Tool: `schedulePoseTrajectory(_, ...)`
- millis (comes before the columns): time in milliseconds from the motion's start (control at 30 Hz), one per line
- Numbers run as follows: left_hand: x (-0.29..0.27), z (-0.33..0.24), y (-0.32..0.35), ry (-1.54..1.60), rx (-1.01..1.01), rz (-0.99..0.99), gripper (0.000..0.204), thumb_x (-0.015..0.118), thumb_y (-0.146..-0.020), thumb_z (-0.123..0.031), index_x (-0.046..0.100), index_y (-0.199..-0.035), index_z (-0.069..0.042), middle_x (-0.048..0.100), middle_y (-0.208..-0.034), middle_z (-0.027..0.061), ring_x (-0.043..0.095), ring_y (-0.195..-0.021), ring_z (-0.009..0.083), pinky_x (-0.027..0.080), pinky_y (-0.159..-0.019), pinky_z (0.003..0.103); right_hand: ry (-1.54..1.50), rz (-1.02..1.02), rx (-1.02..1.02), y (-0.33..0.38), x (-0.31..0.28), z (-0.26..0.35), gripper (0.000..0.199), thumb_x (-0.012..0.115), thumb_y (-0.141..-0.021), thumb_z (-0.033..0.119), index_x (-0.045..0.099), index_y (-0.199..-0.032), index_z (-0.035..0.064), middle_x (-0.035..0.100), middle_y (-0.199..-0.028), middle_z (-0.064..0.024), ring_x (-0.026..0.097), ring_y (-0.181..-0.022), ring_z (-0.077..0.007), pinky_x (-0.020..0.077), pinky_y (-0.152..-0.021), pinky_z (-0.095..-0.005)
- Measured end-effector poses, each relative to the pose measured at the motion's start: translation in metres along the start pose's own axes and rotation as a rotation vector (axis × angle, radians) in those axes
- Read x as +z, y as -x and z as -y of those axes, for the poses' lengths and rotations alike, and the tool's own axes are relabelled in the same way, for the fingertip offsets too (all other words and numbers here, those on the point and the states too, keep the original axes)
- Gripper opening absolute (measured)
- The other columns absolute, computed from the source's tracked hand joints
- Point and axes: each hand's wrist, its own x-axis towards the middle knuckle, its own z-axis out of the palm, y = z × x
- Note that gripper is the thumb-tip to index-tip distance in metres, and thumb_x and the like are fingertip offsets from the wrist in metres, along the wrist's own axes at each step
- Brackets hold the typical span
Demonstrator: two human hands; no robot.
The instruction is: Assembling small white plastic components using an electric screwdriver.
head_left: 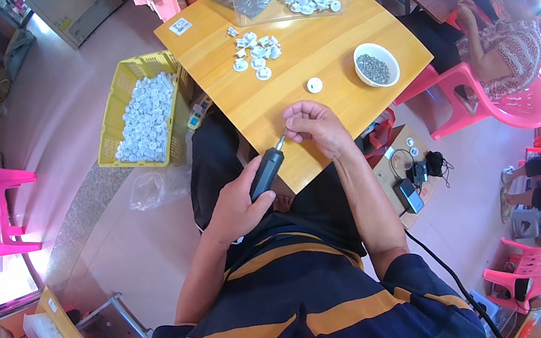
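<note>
My left hand (237,207) is wrapped round a black electric screwdriver (266,173), whose metal bit points up and to the right over the table's near edge. At the bit's tip, my right hand (318,128) has its thumb and fingers pinched together; whatever is between them is too small to make out. A round white plastic part (314,85) lies on the wooden table (334,38) just beyond my right hand. To its right stands a white bowl (377,65) of small metal screws. A loose group of white plastic parts (257,53) lies farther left.
A clear bin (346,0) with more white parts stands at the table's far side. Left of the table, a yellow basket (103,144) holds many white pieces. A person (500,56) sits on a pink chair (491,105) at right. Below the table's right side are small black devices (419,171) with cables.
</note>
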Motion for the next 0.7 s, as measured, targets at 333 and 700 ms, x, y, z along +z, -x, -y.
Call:
schedulePoseTrajectory(333, -0.003, 0.0, 0.0, 0.705, -0.254, 0.176, 0.065, 0.065, -0.094, -0.007, 0.037, -0.152, 0.0, 0.061, -0.098, 0.0068, 0.063, -0.073, 0.0104, 0.053, -0.066, 0.025, -0.177, 0.053, -0.001, 0.001, 0.001, -0.005, 0.032, 0.075, -0.092, 0.007, 0.063, -0.121, 0.004, 0.073, -0.091, -0.005, 0.07, -0.076, -0.0119, 0.0556, -0.067, -0.023)
schedulePoseTrajectory(700, -0.001, -0.006, -0.014, 0.651, -0.189, 0.102, 0.063, 0.064, -0.094, -0.005, 0.038, -0.151, 0.0, 0.06, -0.098, 0.0055, 0.062, -0.072, 0.0093, 0.053, -0.066, 0.025, -0.192, -0.067, -0.091, 0.005, -0.011, 0.009, 0.035, 0.073, -0.095, 0.011, 0.061, -0.127, 0.0039, 0.073, -0.103, -0.008, 0.07, -0.084, -0.0123, 0.056, -0.068, -0.0232)
